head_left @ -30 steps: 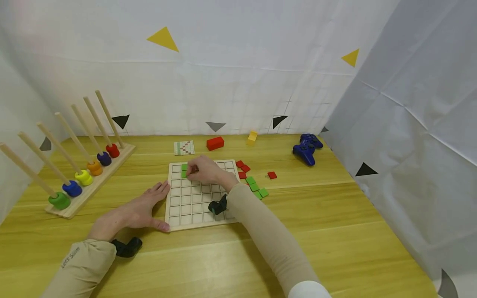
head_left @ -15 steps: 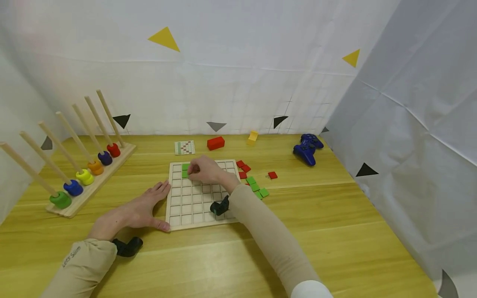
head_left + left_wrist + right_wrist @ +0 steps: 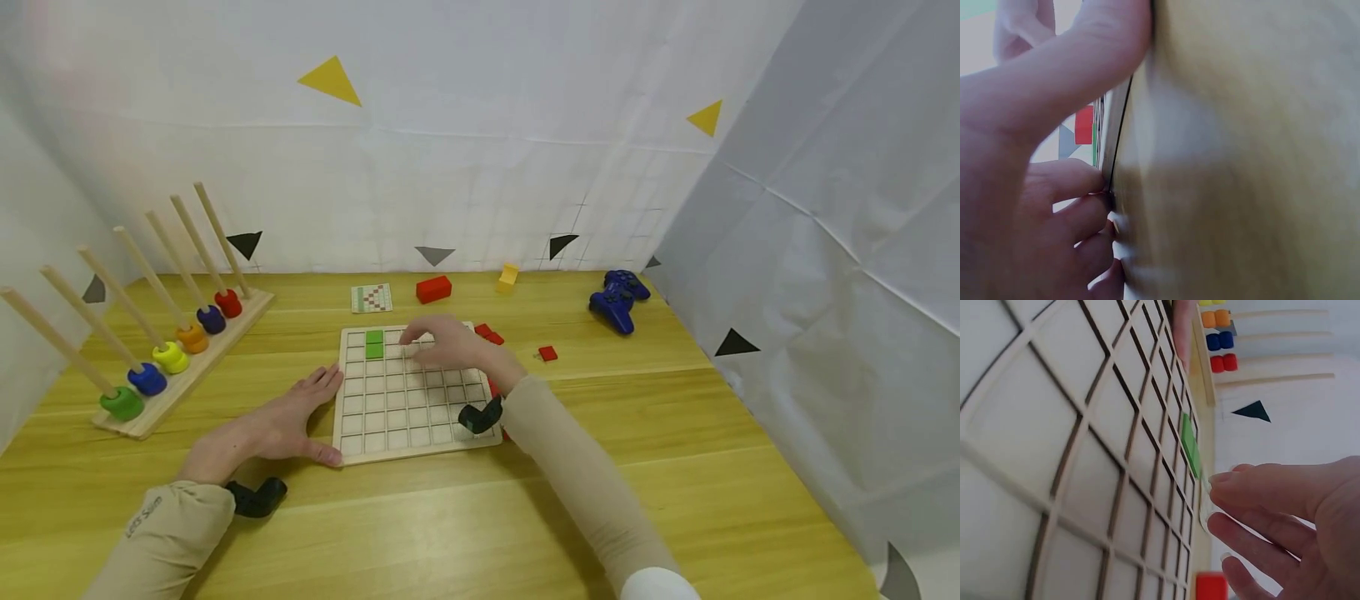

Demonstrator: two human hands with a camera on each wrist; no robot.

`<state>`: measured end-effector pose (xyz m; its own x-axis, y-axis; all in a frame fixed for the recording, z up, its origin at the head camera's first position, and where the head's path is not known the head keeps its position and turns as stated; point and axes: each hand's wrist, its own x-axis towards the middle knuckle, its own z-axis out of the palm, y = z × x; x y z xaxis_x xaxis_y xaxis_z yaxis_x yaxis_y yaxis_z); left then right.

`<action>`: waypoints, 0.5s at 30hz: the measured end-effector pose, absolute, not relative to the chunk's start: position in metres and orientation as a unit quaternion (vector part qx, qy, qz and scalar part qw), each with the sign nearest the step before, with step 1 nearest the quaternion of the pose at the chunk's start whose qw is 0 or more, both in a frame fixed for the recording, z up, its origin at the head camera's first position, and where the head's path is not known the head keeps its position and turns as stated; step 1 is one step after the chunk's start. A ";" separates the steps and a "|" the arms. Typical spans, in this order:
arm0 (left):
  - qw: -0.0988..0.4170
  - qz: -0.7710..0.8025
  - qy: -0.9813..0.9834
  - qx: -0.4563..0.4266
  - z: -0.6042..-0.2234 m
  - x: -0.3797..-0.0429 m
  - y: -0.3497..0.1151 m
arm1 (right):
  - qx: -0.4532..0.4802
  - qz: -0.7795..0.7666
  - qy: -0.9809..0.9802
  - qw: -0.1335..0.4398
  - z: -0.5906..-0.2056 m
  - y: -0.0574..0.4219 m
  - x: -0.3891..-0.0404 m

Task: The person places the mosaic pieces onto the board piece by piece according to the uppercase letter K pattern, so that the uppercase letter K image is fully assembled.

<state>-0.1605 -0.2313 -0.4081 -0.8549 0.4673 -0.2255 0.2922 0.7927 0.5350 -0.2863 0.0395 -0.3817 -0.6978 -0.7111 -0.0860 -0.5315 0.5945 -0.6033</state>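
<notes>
Far left I have the peg stand (image 3: 187,371) with its coloured beads, well apart from the work. Next comes my left hand (image 3: 281,427), fingers spread and gripping nothing; fingertips and thumb touch the left side of the grid board (image 3: 397,418), which I judge is there to steady it. Behind the board lies a pattern card (image 3: 372,298), showing a green strip and red squares. Two green tiles (image 3: 375,351) sit in the board's second column from the left, filling its top two cells. Just right of them my right hand (image 3: 450,343) hangs over the upper rows, released, thumb and fingers apart with nothing between them. I read this as the moment after seating a green tile, early in filling the grid. The next move likely calls for fetching another tile and lining it up squarely with the cell below. Red tiles (image 3: 494,337) lie beside the board's right edge; whatever lies under my right forearm I cannot tell. A lone red tile (image 3: 548,353) and a blue game controller (image 3: 617,302) lie farther right.
</notes>
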 end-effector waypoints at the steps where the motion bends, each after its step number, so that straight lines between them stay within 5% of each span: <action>1: 0.173 0.250 0.930 0.207 -0.408 -0.160 -0.232 | -0.358 -0.282 0.876 0.157 -0.380 0.046 -0.287; 15: 0.169 0.256 0.927 0.216 -0.407 -0.160 -0.232 | -0.362 -0.326 0.860 0.152 -0.370 0.125 -0.282</action>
